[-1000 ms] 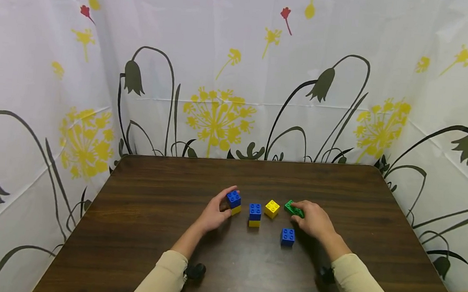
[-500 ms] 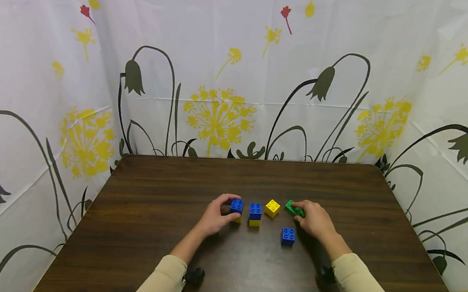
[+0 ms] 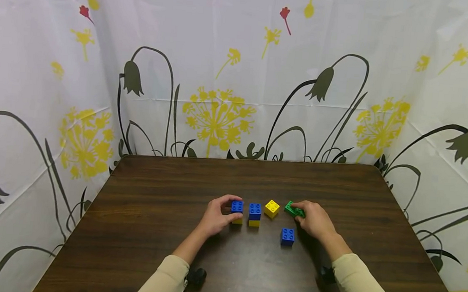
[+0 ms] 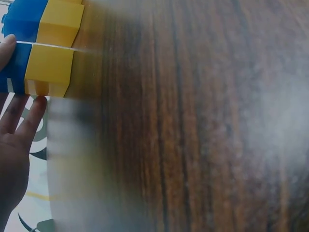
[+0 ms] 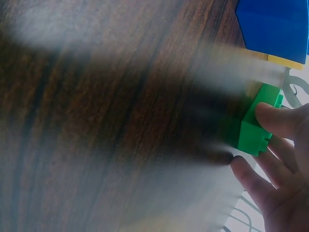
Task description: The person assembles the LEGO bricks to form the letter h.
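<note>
My left hand (image 3: 215,216) grips a small stack between thumb and fingers: a blue toy brick (image 3: 237,206) on top of a yellow toy brick (image 3: 237,221). Just right of it stands a matching stack, blue brick (image 3: 255,211) over yellow brick (image 3: 254,223). Only a narrow gap parts the two stacks in the head view. With thumb and fingers, my right hand (image 3: 316,221) holds a green toy brick (image 5: 253,126) low at the tabletop; the hand covers part of it.
A single yellow brick (image 3: 272,208) sits between the second stack and the green brick. Nearer to me is a lone blue brick (image 3: 287,237). All lie on a dark wooden table (image 3: 154,194), with a flower-printed curtain (image 3: 243,40) behind it.
My left hand has brought its blue-and-yellow stack right and slightly nearer, turning it square beside the other stack. My right hand stays at the green brick.
</note>
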Tool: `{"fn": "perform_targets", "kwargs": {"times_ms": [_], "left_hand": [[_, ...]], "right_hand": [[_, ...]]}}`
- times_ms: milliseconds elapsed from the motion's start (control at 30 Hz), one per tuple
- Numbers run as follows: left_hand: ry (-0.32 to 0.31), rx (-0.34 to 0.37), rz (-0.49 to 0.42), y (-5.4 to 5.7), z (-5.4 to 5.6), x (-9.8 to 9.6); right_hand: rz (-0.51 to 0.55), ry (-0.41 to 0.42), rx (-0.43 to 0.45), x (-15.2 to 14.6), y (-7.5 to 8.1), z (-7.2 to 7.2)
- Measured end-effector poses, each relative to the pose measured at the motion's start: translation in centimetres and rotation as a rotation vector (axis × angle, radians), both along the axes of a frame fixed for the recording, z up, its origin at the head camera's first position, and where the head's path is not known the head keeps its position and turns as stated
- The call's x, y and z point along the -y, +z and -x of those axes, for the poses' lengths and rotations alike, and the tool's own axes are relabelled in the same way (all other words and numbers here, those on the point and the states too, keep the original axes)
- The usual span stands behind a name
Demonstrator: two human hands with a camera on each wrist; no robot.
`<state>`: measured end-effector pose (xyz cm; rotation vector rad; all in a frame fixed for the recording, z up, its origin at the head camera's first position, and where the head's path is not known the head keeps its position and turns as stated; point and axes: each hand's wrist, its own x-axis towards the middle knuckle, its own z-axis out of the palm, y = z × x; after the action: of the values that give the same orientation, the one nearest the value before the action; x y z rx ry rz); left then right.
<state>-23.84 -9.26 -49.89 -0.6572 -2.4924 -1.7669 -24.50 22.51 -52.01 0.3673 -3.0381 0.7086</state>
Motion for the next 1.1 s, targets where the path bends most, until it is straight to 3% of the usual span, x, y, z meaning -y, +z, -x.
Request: {"fn": "perform_targets", "kwargs": {"times_ms": [267,500,800,1100], "left_hand": [[-0.037,-0.007,-0.001,-0.1,0.1,0.2],[-0.050,0.010,-0.012,-0.1,0.1,0.3],[-0.054,0.024,-0.034,-0.2,0.1,0.5],[-0.072,0.043,-0.079,-0.4,0.3,0.5]], "right_hand": [[0.038,0.015,-0.061,0.0,0.4,0.3],[0.141,0.070,-0.192,1.7,2.5,0.4],[0.228,0.271,-0.277,6.3,4.7,-0.4],[0.098,0.450,-0.305,9.7,4.8,-1.2]]}}
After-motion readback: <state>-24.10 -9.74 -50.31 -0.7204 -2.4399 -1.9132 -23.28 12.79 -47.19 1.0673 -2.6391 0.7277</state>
